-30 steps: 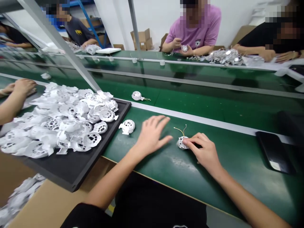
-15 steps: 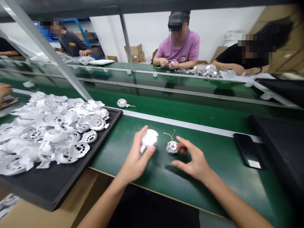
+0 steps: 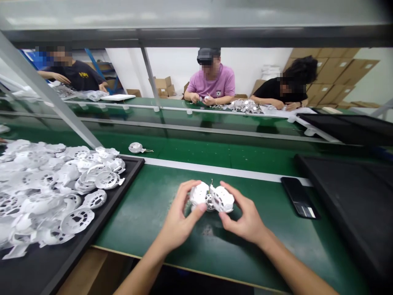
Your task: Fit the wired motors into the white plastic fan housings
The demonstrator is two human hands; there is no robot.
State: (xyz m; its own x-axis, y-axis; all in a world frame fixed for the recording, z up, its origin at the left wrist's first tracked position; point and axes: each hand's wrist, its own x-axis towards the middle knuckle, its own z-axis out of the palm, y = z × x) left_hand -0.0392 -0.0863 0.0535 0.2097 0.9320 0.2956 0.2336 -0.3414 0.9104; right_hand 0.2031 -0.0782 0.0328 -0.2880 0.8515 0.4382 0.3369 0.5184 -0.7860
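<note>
My left hand (image 3: 183,213) grips a round white plastic cover (image 3: 199,194) between thumb and fingers. In my right hand (image 3: 244,211) is a white slotted cover (image 3: 224,199), tilted and held by its right edge. Between the two covers, partly hidden by them, sits a small round part with wires (image 3: 210,201). The covers are close together above the green table, in front of my body. Whether they touch the wired part cannot be made out.
A black tray (image 3: 130,172) heaped with white covers (image 3: 46,192) lies at left. Another wired part (image 3: 136,148) rests beyond the white strip. A phone (image 3: 298,197) and a black tray (image 3: 340,205) lie at right. Several people sit across the table.
The earlier right hand was open beside the wired part; now it holds a slotted cover. My left hand's cover has come next to the wired part. The camera view has shifted.
</note>
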